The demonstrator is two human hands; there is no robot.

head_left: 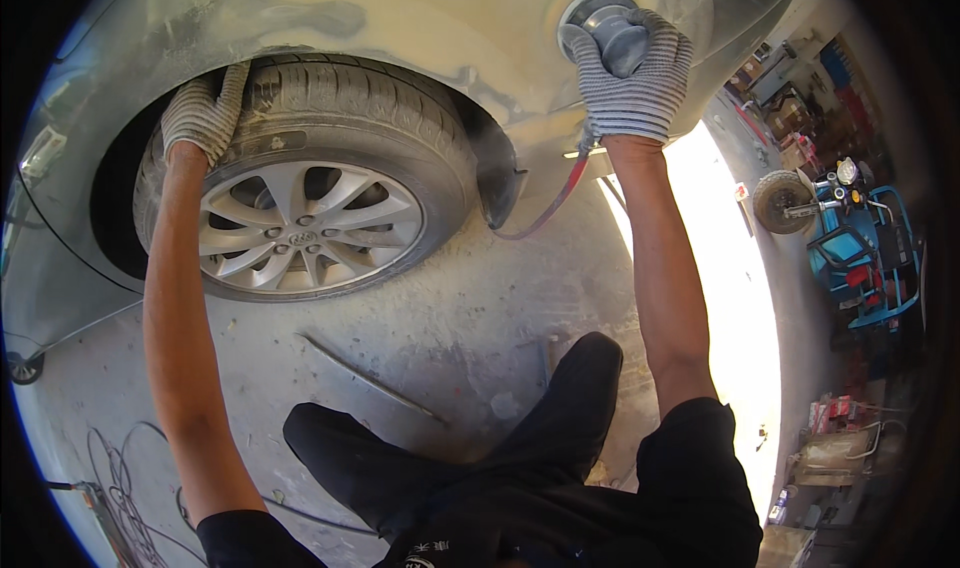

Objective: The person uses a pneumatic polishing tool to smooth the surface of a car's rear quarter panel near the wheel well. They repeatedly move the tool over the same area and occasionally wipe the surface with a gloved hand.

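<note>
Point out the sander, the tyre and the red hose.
sander (612, 30): head view, on its grey round body above the gloved right hand.
tyre (400, 118): head view, on the upper tread.
red hose (560, 196): head view, on its middle stretch below the right hand.

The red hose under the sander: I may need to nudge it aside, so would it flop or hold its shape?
Probably floppy: the red hose sags in a loose curve below the right hand. Likely light, being thin beside the tire. It may tug back, since its upper end runs up toward the sander.
</note>
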